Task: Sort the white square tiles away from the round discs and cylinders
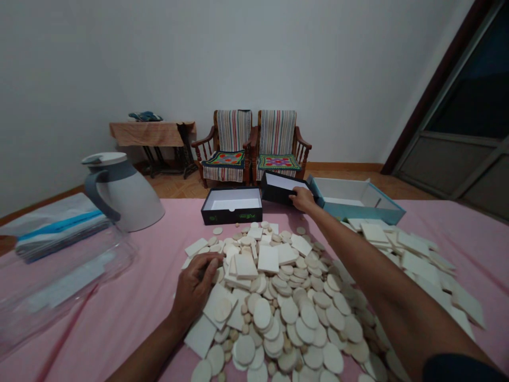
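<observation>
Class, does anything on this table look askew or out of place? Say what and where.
The black box at the right hand sits tilted, unlike the flat box beside it. White pieces lie heaped loose.

A pile of pieces [286, 302] lies on the table [131, 297], three boxes [278, 193] behind it, a jug [127, 193] left.

Illegible green print on nearer black box [231, 216]
</observation>
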Motion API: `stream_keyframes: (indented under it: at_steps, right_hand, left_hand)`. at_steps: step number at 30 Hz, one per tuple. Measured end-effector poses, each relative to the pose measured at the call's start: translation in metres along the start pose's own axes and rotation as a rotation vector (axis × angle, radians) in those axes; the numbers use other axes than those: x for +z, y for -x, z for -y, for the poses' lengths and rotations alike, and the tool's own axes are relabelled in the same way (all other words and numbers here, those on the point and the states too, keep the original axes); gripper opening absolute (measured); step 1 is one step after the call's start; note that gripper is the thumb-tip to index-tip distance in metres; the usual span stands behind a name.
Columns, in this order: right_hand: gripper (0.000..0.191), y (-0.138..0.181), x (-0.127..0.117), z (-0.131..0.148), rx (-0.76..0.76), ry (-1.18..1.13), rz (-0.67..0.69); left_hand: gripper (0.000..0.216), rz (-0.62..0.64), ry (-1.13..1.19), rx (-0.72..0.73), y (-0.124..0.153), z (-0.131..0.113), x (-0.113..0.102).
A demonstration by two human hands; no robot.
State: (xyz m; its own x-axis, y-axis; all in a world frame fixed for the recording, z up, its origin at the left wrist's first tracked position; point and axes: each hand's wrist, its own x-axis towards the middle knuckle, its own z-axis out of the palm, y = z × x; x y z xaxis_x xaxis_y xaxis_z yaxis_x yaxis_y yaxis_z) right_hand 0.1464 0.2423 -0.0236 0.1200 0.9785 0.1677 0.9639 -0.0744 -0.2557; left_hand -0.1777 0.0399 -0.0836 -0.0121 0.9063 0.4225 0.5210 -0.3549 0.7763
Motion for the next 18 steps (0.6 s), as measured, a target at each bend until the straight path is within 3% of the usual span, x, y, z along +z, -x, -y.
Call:
stream_keyframes:
  at_steps: [8,18]
  right_hand:
    - [0.027,0.016,0.017,0.008,0.029,0.032,0.069]
    - [0.025,0.026,0.015,0.012,0.009,0.05,0.101]
  left_hand:
    - [0.037,-0.002,-0.009,-0.007,0.0,-0.004,-0.001]
    - [0.033,-0.011,-0.053,0.009,-0.001,-0.011,-0.004]
